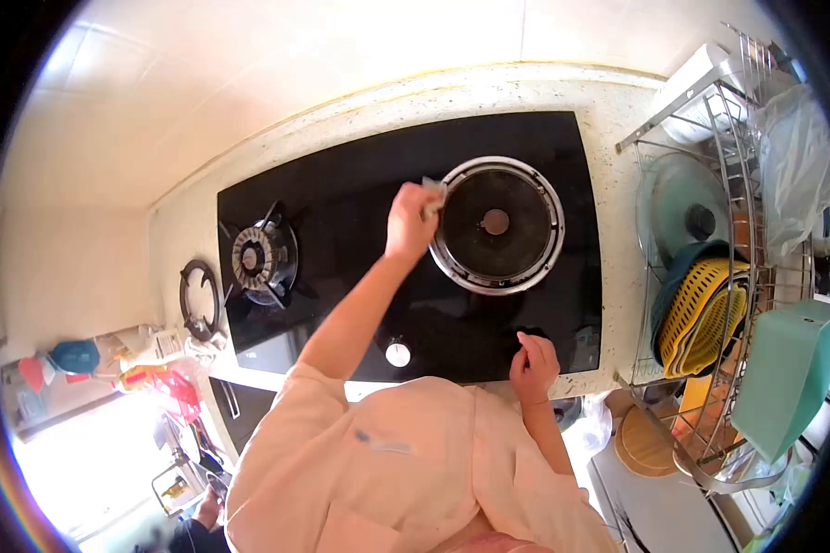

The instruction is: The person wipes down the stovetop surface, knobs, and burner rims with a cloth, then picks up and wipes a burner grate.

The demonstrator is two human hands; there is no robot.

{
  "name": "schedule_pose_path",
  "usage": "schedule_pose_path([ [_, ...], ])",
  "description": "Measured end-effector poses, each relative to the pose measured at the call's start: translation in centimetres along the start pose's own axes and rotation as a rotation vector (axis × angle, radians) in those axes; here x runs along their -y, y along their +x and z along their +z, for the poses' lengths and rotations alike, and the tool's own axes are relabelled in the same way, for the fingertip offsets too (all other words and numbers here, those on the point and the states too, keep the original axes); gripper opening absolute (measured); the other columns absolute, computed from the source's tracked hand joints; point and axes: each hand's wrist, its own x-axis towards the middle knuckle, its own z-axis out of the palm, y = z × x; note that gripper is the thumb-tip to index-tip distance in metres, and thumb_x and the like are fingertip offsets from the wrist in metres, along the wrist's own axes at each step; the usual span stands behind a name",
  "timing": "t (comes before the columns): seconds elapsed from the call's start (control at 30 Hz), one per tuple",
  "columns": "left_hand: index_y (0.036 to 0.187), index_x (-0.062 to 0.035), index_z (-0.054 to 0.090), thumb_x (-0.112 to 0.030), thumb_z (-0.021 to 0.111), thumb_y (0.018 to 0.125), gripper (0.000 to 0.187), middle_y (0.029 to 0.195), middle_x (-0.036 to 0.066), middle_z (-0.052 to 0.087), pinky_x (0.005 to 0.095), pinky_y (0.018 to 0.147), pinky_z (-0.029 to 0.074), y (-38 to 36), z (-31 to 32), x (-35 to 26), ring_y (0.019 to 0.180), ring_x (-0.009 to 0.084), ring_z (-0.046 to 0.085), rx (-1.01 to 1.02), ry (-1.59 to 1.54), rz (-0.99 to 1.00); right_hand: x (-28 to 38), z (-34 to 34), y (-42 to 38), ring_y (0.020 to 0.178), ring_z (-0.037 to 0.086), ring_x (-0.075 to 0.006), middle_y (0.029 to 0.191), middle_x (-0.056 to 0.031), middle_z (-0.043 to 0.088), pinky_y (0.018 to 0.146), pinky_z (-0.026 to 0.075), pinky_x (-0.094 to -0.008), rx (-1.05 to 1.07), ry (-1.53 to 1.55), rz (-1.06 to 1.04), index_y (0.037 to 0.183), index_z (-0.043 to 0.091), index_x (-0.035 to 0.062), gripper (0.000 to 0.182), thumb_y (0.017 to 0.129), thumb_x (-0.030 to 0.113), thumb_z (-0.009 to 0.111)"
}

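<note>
A black glass cooktop (360,212) lies on a speckled counter. On its right side is a round dark burner plate (475,207) with a silver ring (544,180). My left hand (412,217) is closed on a small pale cloth (434,195) at the ring's left edge. Over the cooktop's front right edge is my right hand (534,366), its fingers curled; whether it holds anything cannot be made out. A gas burner (254,260) with black supports stands on the left. A round knob (397,355) sits near the front edge.
A loose black pan support (190,297) lies left of the cooktop. On the right, a wire rack (742,184) holds a glass lid (666,198), yellow baskets (690,309) and a green container (784,369). Another person's hand (208,509) shows at bottom left.
</note>
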Motion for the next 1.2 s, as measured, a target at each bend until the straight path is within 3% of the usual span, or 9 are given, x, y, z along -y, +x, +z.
schedule_pose_path([
  [0.07, 0.092, -0.0031, 0.065, 0.001, 0.064, 0.072, 0.021, 0.089, 0.012, 0.057, 0.0306, 0.068, 0.049, -2.9, -1.8, -2.5, 0.079, 0.025, 0.06, 0.102, -0.059, -0.253, -0.2, 0.1, -0.1, 0.077, 0.061, -0.0269, 0.088, -0.0087, 0.062, 0.066, 0.052, -0.0332, -0.004, -0.002, -0.038, 0.1, 0.064, 0.0078, 0.032, 0.072, -0.007, 0.058],
  [0.2, 0.104, -0.0057, 0.061, -0.01, 0.066, 0.076, 0.028, 0.099, 0.008, 0.053, 0.0345, 0.075, 0.05, -5.2, -3.3, -4.6, 0.088, 0.0242, 0.055, 0.178, 0.205, 0.034, -0.1, 0.2, 0.1, 0.077, 0.06, -0.027, 0.089, -0.0093, 0.061, 0.065, 0.052, -0.0339, -0.004, 0.004, -0.071, 0.101, 0.063, 0.0078, 0.033, 0.073, -0.007, 0.057],
  [0.3, 0.107, -0.0065, 0.058, -0.013, 0.062, 0.082, 0.027, 0.104, 0.009, 0.051, 0.0375, 0.079, 0.049, -4.0, -3.0, -2.9, 0.094, 0.0288, 0.052, 0.244, 0.324, 0.128, 0.0, 0.1, 0.2, 0.077, 0.06, -0.0274, 0.089, -0.0095, 0.061, 0.065, 0.051, -0.0342, -0.009, -0.013, -0.085, 0.101, 0.063, 0.0077, 0.032, 0.074, -0.007, 0.056],
  [0.5, 0.101, -0.0055, 0.059, -0.01, 0.056, 0.083, 0.019, 0.098, 0.009, 0.051, 0.0381, 0.077, 0.049, -3.4, -3.1, -3.6, 0.093, 0.0282, 0.053, 0.295, 0.36, 0.044, -0.2, 0.2, 0.0, 0.078, 0.06, -0.0289, 0.088, -0.0102, 0.061, 0.066, 0.051, -0.0351, 0.017, -0.023, -0.068, 0.101, 0.063, 0.0073, 0.031, 0.074, -0.006, 0.055],
  [0.57, 0.096, -0.0042, 0.06, -0.01, 0.057, 0.081, 0.016, 0.093, 0.009, 0.051, 0.0384, 0.075, 0.05, -3.6, -2.9, -3.0, 0.09, 0.0283, 0.053, 0.23, 0.316, 0.147, 0.1, 0.4, 0.0, 0.078, 0.06, -0.0291, 0.088, -0.0105, 0.061, 0.066, 0.051, -0.0352, 0.011, -0.034, -0.059, 0.1, 0.063, 0.0072, 0.031, 0.074, -0.006, 0.055],
  [0.8, 0.087, -0.0032, 0.061, -0.01, 0.056, 0.078, 0.012, 0.093, 0.01, 0.051, 0.0365, 0.069, 0.052, -4.8, -1.6, -4.1, 0.087, 0.0262, 0.054, 0.134, 0.301, 0.047, 0.5, 0.4, -0.1, 0.076, 0.06, -0.0291, 0.087, -0.0111, 0.061, 0.066, 0.051, -0.0352, -0.003, -0.067, -0.046, 0.097, 0.064, 0.0069, 0.029, 0.073, -0.006, 0.055],
  [0.87, 0.082, -0.0015, 0.058, -0.01, 0.055, 0.081, 0.009, 0.091, 0.012, 0.051, 0.0374, 0.068, 0.052, -7.3, -1.9, -5.6, 0.085, 0.0288, 0.053, 0.261, 0.19, -0.054, 0.6, 0.6, 0.2, 0.076, 0.06, -0.0289, 0.087, -0.0111, 0.061, 0.065, 0.051, -0.035, -0.012, -0.077, -0.061, 0.097, 0.064, 0.0067, 0.029, 0.073, -0.006, 0.055],
  [1.03, 0.09, -0.0087, 0.06, -0.008, 0.056, 0.076, 0.014, 0.09, 0.009, 0.051, 0.0357, 0.07, 0.052, -4.9, -3.6, -2.0, 0.087, 0.0276, 0.054, 0.326, 0.301, 0.275, 0.6, 0.6, 0.1, 0.075, 0.06, -0.0284, 0.086, -0.0112, 0.061, 0.064, 0.051, -0.0349, -0.022, -0.063, -0.065, 0.097, 0.064, 0.0065, 0.029, 0.073, -0.006, 0.055],
  [1.2, 0.075, -0.0063, 0.06, -0.008, 0.057, 0.074, 0.004, 0.079, 0.011, 0.052, 0.0405, 0.067, 0.05, -4.8, -3.3, -2.8, 0.081, 0.0295, 0.055, 0.33, 0.134, 0.26, 0.5, 0.6, 0.2, 0.075, 0.06, -0.0282, 0.086, -0.0106, 0.06, 0.064, 0.051, -0.035, -0.038, -0.091, -0.069, 0.098, 0.064, 0.0075, 0.03, 0.073, -0.006, 0.055],
])
